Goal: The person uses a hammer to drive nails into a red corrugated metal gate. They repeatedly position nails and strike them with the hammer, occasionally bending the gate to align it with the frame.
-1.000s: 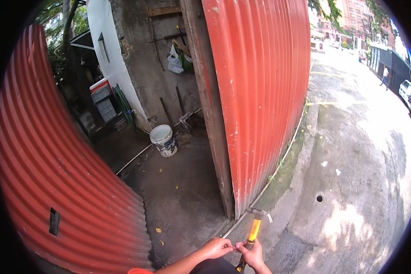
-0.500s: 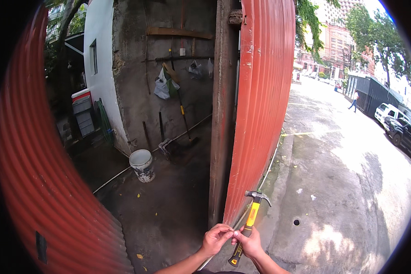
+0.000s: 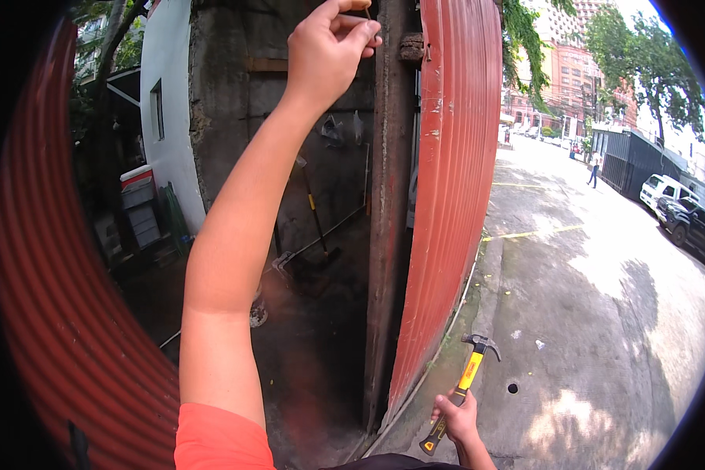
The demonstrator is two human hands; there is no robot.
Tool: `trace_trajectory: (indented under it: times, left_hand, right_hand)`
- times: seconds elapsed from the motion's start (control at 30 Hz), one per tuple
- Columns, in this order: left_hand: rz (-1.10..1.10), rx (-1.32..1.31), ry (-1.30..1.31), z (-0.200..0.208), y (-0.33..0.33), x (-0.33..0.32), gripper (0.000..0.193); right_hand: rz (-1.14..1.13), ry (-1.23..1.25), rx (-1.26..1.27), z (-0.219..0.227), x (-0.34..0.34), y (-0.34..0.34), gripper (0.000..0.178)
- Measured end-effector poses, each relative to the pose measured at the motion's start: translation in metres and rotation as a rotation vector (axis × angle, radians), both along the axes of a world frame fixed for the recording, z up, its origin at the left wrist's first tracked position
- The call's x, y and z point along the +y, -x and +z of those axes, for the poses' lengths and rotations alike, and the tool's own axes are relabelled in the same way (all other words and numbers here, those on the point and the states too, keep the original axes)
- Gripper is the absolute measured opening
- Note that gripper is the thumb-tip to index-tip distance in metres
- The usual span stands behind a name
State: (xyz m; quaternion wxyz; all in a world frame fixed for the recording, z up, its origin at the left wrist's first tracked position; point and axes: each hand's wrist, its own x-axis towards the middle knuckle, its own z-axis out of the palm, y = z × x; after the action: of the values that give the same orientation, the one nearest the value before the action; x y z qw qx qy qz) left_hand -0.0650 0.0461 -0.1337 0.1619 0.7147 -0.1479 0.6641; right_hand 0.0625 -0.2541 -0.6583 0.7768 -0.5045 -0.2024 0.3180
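Observation:
My left hand (image 3: 325,51) is raised high at the top of the view, beside the upright wooden post (image 3: 384,196). Its thumb and fingers are pinched around a thin nail (image 3: 368,12), which shows only as a short brownish sliver. Low on the right, my right hand (image 3: 458,415) grips the black handle of a claw hammer (image 3: 470,372). The hammer has a yellow shaft section, and its dark metal head points up and away from me. Just left of the hammer stands the red corrugated metal sheet (image 3: 454,172), its edge close to the post.
Another red corrugated sheet (image 3: 70,313) curves along the left. Between the sheets, a dim space holds a long-handled tool (image 3: 312,202), stacked grey crates (image 3: 141,211) and a bucket (image 3: 258,309) mostly behind my arm. Paved ground (image 3: 556,313) with a small round hole (image 3: 513,388) lies right; vehicles (image 3: 674,204) stand farther off.
My left hand has left its place beside my right hand and risen to the top of the post. The right hand has shifted slightly right and down with the hammer.

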Motion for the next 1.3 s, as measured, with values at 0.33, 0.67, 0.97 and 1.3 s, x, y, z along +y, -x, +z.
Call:
trace_trajectory:
  times: [0.33, 0.67, 0.97, 1.3]
  left_hand:
    - [0.279, 0.137, -0.02, 0.074, -0.052, 0.011, 0.021]
    - [0.607, 0.189, -0.187, 0.081, -0.047, -0.006, 0.019]
    - [0.651, 0.325, -0.287, 0.085, -0.034, -0.014, 0.018]
    - [0.61, 0.464, -0.353, 0.079, -0.025, -0.028, 0.02]
  right_hand:
    - [-0.152, 0.033, 0.005, -0.032, -0.025, -0.026, 0.031]
    - [-0.167, 0.1, -0.066, -0.05, -0.035, -0.058, 0.031]
    - [-0.143, 0.121, -0.057, -0.044, -0.038, -0.067, 0.03]
    - [-0.128, 0.106, -0.051, -0.044, -0.033, -0.077, 0.031]
